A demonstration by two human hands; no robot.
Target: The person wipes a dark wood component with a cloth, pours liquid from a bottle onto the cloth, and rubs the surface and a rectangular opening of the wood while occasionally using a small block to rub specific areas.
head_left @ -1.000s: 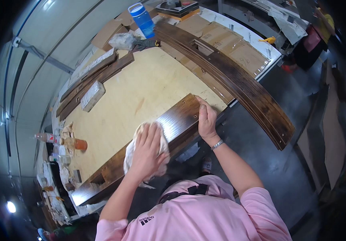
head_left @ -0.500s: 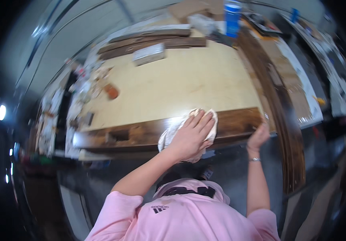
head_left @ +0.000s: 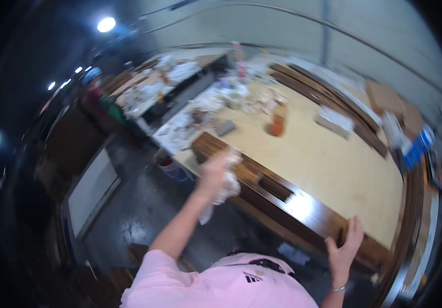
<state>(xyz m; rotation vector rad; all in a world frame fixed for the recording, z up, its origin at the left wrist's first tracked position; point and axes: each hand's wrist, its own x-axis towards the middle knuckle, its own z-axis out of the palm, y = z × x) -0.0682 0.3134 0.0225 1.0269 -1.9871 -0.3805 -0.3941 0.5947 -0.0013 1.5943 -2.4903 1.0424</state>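
Observation:
A dark brown wooden beam (head_left: 331, 222) with a glossy top lies along the near edge of the pale table, and a rectangular slot (head_left: 275, 188) is cut into it. Close to the beam's left end, my left hand (head_left: 213, 173) is closed on a crumpled white cloth (head_left: 229, 189); both are blurred by motion. Part of the cloth hangs down over the beam's near side. Toward the other end, my right hand (head_left: 346, 247) has its fingers spread and the thumb apart, at the beam's top edge, with nothing in it.
Beyond the beam stand an orange-bottomed jar (head_left: 276, 127), a grey block (head_left: 225, 128) and a pale wrapped block (head_left: 335, 121). Brown boards (head_left: 329, 102) lie at the back, and a blue-and-white container (head_left: 419, 148) is at the right. A co-worker (head_left: 98, 100) stands far left.
The view has swung left. My left hand has slid with the cloth from mid-beam past the slot to the left end. My right hand has shifted from the right end onto the beam's near part.

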